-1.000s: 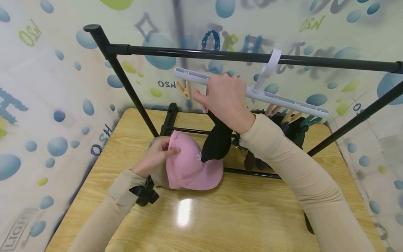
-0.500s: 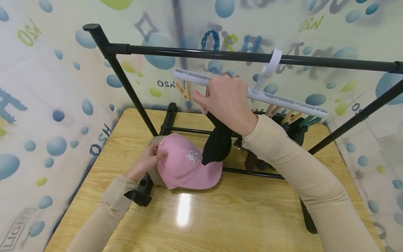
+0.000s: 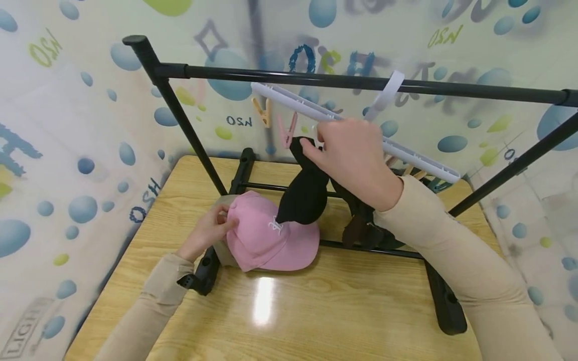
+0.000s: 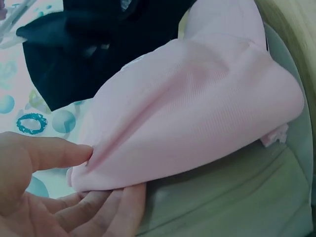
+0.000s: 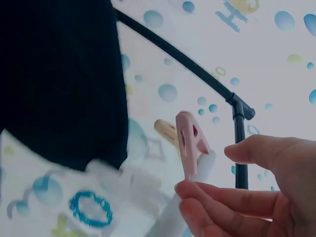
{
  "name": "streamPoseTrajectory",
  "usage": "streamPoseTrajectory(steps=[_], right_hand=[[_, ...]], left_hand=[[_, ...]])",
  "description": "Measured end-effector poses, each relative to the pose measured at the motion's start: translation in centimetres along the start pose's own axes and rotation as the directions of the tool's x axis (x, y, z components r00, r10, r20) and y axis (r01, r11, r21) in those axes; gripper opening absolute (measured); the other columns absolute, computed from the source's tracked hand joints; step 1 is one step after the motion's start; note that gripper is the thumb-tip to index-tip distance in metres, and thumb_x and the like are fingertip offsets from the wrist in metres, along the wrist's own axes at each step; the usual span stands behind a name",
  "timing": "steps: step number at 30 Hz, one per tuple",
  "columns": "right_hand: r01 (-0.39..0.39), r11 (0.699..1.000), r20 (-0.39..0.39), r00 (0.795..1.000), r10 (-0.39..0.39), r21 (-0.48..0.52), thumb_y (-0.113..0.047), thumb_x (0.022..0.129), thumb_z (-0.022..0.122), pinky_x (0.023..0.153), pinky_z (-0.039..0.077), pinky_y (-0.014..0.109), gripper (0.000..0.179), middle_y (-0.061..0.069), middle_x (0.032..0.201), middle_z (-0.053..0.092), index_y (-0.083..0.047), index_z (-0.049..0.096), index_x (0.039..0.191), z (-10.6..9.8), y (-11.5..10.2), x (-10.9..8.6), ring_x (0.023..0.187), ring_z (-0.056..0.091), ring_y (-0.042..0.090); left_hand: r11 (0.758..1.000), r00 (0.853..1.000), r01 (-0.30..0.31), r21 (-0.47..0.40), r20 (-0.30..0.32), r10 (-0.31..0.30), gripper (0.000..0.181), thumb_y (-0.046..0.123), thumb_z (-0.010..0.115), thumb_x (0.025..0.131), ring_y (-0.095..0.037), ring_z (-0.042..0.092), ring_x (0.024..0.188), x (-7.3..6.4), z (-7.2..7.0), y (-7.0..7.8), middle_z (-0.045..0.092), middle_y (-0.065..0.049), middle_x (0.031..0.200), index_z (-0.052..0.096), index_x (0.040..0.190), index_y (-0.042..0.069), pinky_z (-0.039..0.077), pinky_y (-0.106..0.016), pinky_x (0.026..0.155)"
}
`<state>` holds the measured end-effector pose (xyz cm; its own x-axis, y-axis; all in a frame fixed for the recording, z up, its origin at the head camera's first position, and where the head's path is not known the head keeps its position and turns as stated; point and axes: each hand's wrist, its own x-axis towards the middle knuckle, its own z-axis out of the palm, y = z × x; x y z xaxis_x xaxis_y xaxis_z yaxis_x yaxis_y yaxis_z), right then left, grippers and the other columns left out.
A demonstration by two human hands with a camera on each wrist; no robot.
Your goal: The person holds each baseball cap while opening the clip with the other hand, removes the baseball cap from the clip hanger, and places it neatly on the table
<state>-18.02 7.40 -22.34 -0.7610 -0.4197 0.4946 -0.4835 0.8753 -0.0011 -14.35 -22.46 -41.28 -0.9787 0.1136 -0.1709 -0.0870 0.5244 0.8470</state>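
Observation:
A pink baseball cap (image 3: 257,230) with white embroidery lies over a beige cap (image 3: 226,253). At its back edge my left hand (image 3: 209,228) pinches the fabric, thumb on top and fingers beneath, as the left wrist view shows. Above the pink cap hangs a black cloth piece (image 3: 304,195), its upper end just below a pink clothespin (image 3: 287,131) on the hanger (image 3: 298,103). My right hand (image 3: 354,158) is in front of the hanger bar, beside the black cloth. In the right wrist view its thumb and fingers are apart, fingertips right at the pink clothespin's lower end.
The hanger hooks over a black rack rail (image 3: 271,76) and slopes down to the right. It carries a yellow clothespin (image 3: 263,113) and others partly hidden by my right arm. Dark items (image 3: 361,230) hang there. The rack stands on a wooden table (image 3: 316,311).
My left hand has shifted left, turning the pink cap so more embroidery shows. My right hand has moved right and down, uncovering the pink clothespin. The hanger's left end has risen.

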Motion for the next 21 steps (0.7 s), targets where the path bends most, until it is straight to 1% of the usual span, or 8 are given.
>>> streamPoseTrajectory(steps=[4,7,9,12,14,17,19,21], right_hand=[[-0.022,1.000,0.007,1.000,0.022,0.000,-0.034,0.091,0.063,0.038,0.029,0.033,0.034,0.008,0.061,0.058,-0.007,0.063,0.071,-0.9,1.9,-1.6,0.045,0.047,0.026],[-0.029,1.000,-0.035,0.999,0.029,-0.005,-0.028,0.088,0.067,0.040,0.039,0.040,0.027,0.015,0.076,0.064,-0.001,0.066,0.088,-1.3,3.7,-2.9,0.057,0.054,0.031],[-0.015,1.000,-0.069,0.998,0.014,-0.022,-0.025,0.086,0.071,0.046,0.044,0.046,0.031,0.021,0.088,0.064,0.002,0.065,0.100,-1.3,5.1,-3.8,0.069,0.057,0.036],[0.005,0.999,-0.059,0.998,-0.007,-0.038,-0.019,0.084,0.072,0.055,0.045,0.054,0.041,0.028,0.100,0.059,0.003,0.058,0.117,-1.1,6.9,-4.6,0.079,0.056,0.044],[0.041,0.999,-0.020,0.999,-0.042,-0.036,-0.015,0.085,0.071,0.052,0.044,0.053,0.048,0.031,0.106,0.057,-0.001,0.053,0.128,-0.9,8.0,-5.0,0.072,0.056,0.044],[0.065,0.998,0.070,0.995,-0.066,0.013,-0.010,0.090,0.067,0.042,0.039,0.044,0.056,0.033,0.113,0.055,-0.009,0.045,0.141,-0.5,9.2,-5.4,0.052,0.051,0.036],[0.090,0.995,0.103,0.990,-0.093,0.039,-0.008,0.092,0.066,0.038,0.035,0.038,0.058,0.032,0.112,0.056,-0.013,0.042,0.145,-0.3,9.7,-5.6,0.044,0.045,0.029],[0.108,0.992,0.125,0.985,-0.115,0.062,-0.006,0.092,0.065,0.038,0.032,0.035,0.059,0.029,0.105,0.058,-0.014,0.041,0.146,-0.2,10.0,-5.7,0.042,0.042,0.024]], left_hand=[[0.999,1.000,-0.021,0.036,0.005,0.020,0.031,0.013,0.059,0.097,-0.021,0.062,0.071,-0.1,-0.4,0.0,0.061,-0.017,0.085,0.047,0.118,-0.006,0.055,-0.037,0.065],[0.998,0.999,-0.050,0.049,0.017,0.049,0.031,0.012,0.060,0.096,-0.023,0.064,0.072,-0.2,-0.7,-0.1,0.063,-0.020,0.090,0.048,0.117,-0.008,0.055,-0.038,0.065],[0.995,0.997,-0.076,0.065,0.021,0.074,0.029,0.011,0.060,0.095,-0.023,0.064,0.071,-0.3,-1.0,0.0,0.064,-0.021,0.091,0.049,0.115,-0.008,0.055,-0.038,0.064],[0.989,0.995,-0.100,0.106,0.014,0.100,0.025,0.011,0.061,0.095,-0.024,0.064,0.073,-0.4,-1.6,0.2,0.065,-0.018,0.091,0.052,0.111,-0.005,0.053,-0.036,0.064],[0.980,0.992,-0.126,0.153,-0.007,0.128,0.020,0.010,0.061,0.094,-0.026,0.065,0.076,-0.5,-1.9,0.4,0.065,-0.019,0.092,0.054,0.107,-0.004,0.052,-0.036,0.064],[0.961,0.982,-0.171,0.219,-0.043,0.184,0.017,0.008,0.062,0.093,-0.032,0.065,0.082,-0.5,-2.3,1.0,0.065,-0.022,0.096,0.056,0.103,-0.004,0.053,-0.040,0.067],[0.948,0.975,-0.190,0.256,-0.066,0.213,0.016,0.007,0.062,0.092,-0.035,0.065,0.084,-0.7,-2.5,1.5,0.064,-0.024,0.099,0.056,0.103,-0.004,0.053,-0.044,0.070],[0.938,0.969,-0.205,0.278,-0.080,0.236,0.016,0.007,0.061,0.093,-0.037,0.064,0.086,-0.7,-2.6,2.2,0.063,-0.025,0.100,0.056,0.104,-0.005,0.053,-0.047,0.073]])
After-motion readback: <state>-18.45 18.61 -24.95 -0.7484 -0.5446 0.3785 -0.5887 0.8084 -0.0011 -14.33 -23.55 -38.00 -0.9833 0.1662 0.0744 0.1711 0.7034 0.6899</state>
